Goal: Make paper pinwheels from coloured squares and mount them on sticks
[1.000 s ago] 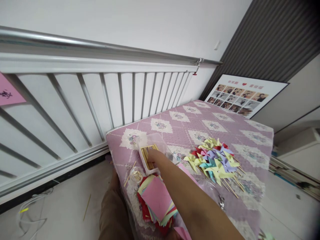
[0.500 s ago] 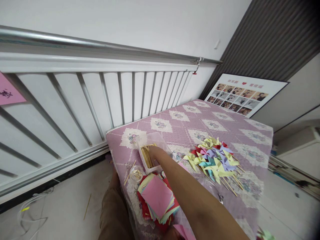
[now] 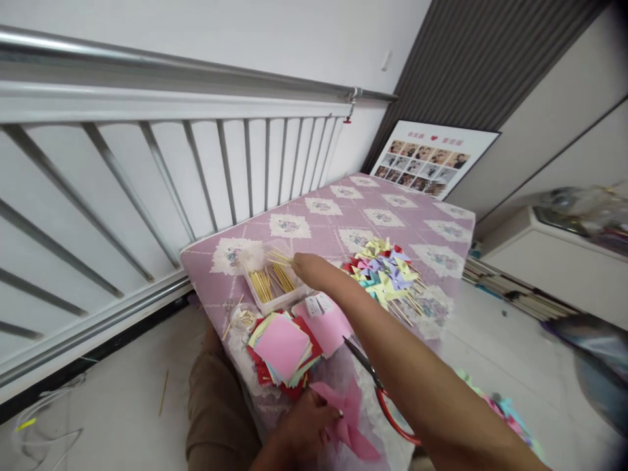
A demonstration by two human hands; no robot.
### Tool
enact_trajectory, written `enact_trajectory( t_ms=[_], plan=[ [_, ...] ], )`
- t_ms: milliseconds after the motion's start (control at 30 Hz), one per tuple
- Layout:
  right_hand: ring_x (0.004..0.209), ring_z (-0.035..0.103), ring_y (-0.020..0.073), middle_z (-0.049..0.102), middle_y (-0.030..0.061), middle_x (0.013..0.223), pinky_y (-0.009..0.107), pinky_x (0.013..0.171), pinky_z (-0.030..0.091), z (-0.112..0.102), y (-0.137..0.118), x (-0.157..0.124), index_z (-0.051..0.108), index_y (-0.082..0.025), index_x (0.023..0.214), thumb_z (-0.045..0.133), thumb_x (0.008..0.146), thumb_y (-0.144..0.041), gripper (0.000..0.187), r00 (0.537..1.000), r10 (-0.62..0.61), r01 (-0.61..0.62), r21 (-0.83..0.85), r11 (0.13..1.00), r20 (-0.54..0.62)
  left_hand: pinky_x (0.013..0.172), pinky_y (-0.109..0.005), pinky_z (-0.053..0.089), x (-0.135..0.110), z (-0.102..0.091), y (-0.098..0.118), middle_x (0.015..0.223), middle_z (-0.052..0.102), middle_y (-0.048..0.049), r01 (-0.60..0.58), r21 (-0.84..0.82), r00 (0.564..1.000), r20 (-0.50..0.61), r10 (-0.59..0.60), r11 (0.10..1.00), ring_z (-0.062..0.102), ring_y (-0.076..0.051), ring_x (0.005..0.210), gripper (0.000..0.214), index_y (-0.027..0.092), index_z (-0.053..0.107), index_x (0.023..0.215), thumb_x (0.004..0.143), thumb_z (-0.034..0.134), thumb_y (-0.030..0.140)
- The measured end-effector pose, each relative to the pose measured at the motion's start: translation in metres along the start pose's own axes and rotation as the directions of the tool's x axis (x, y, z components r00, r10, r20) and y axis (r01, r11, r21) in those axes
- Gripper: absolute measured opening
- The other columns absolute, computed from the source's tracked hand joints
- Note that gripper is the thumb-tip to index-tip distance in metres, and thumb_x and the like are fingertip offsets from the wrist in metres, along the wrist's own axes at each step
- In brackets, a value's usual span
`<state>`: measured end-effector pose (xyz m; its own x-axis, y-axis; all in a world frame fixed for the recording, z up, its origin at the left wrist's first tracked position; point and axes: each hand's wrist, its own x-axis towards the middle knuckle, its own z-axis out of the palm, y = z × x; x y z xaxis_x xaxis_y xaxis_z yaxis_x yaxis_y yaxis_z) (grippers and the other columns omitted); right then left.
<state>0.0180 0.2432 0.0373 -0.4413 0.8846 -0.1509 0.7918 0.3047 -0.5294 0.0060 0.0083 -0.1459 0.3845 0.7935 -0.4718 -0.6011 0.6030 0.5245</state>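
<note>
"How are you placed?"
"My right arm (image 3: pixel 373 320) stretches forward and leftward, ending with my right hand (image 3: pixel 309 268) over the far right side of a clear box (image 3: pixel 284 301). Those fingers are pinched closed on a few thin sticks (image 3: pixel 279 256), which point left; I can't tell exactly how many."
"And the other?"
"My left hand (image 3: pixel 309 422) is low and close to me, fingers curled closed on one pink pinwheel (image 3: pixel 350 405), just in front of the paper stack (image 3: pixel 282 347)."
"What can you count?"
"One box, its sticks too many to number. One small round tub (image 3: pixel 244 318), with a single loose stick (image 3: pixel 226 331) beside it. One pair of scissors (image 3: pixel 363 362), partly hidden by my arm. One heap of pinwheels (image 3: pixel 385 271) on the flowered cloth (image 3: pixel 356 219), overlapping too much to count. One more stick lies on the floor (image 3: pixel 122 399)."
</note>
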Motion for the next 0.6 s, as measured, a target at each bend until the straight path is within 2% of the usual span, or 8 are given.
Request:
enact_trajectory(
  t_ms=[100,167,233,333,467,600],
  plan=[
    [0.07,0.058,0.0152,0.061,-0.0002,0.07,0.027,0.07,0.044,-0.005,0.037,-0.068,0.057,-0.019,0.071,0.055,0.089,-0.028,0.02,0.998,0.056,-0.05,0.22,0.974,-0.021,0.063,-0.026,0.041,-0.005,0.0,0.002,0.07,0.067,-0.001,0.01,-0.008,0.999,0.044,-0.009,1.0,0.058,-0.013,0.062,0.022,0.014,0.066,0.077,0.056,0.072,0.015],
    [0.053,0.05,0.012,0.053,-0.0052,0.057,0.024,0.056,0.04,0.007,0.064,-0.117,0.051,-0.021,0.067,0.05,0.089,-0.035,0.026,0.992,0.125,-0.112,0.387,0.915,-0.009,0.061,-0.025,0.041,-0.01,0.003,0.006,0.067,0.066,-0.0001,0.006,-0.006,0.997,0.076,-0.006,1.0,0.058,-0.013,0.06,0.021,0.014,0.067,0.076,0.056,0.07,0.014],
    [0.044,0.043,0.0103,0.046,-0.0078,0.052,0.022,0.046,0.035,0.032,0.087,-0.161,0.047,-0.022,0.066,0.047,0.088,-0.042,0.029,0.976,0.218,-0.189,0.548,0.815,0.013,0.065,-0.026,0.043,-0.013,0.006,0.009,0.068,0.067,0.0005,-0.006,-0.035,0.996,0.087,0.009,0.999,0.06,-0.013,0.062,0.022,0.015,0.068,0.075,0.054,0.07,0.012],
    [0.039,0.038,0.0088,0.046,-0.0091,0.052,0.021,0.04,0.032,0.08,0.107,-0.212,0.046,-0.023,0.069,0.048,0.084,-0.048,0.029,0.933,0.354,-0.284,0.744,0.604,0.068,0.065,-0.025,0.043,-0.017,0.005,0.007,0.066,0.068,0.0008,-0.011,-0.044,0.993,0.12,0.016,0.999,0.06,-0.013,0.062,0.021,0.015,0.069,0.075,0.055,0.069,0.008],
    [0.036,0.037,0.0085,0.046,-0.0087,0.05,0.019,0.036,0.03,0.135,0.108,-0.247,0.047,-0.024,0.071,0.053,0.079,-0.048,0.027,0.866,0.478,-0.312,0.903,0.294,0.144,0.07,-0.025,0.046,-0.024,-0.003,0.001,0.072,0.07,-0.002,-0.042,-0.11,0.982,0.18,0.061,0.993,0.064,-0.015,0.068,0.021,0.016,0.071,0.082,0.063,0.069,0.009],
    [0.039,0.044,0.0094,0.051,-0.0072,0.053,0.021,0.04,0.039,0.163,0.094,-0.253,0.05,-0.024,0.074,0.059,0.077,-0.043,0.021,0.824,0.528,-0.264,0.964,0.039,0.204,0.078,-0.029,0.048,-0.043,-0.013,0.002,0.076,0.071,-0.0029,-0.081,-0.136,0.981,0.166,0.103,0.987,0.066,-0.017,0.073,0.025,0.017,0.07,0.094,0.068,0.072,0.018]
  ],
)
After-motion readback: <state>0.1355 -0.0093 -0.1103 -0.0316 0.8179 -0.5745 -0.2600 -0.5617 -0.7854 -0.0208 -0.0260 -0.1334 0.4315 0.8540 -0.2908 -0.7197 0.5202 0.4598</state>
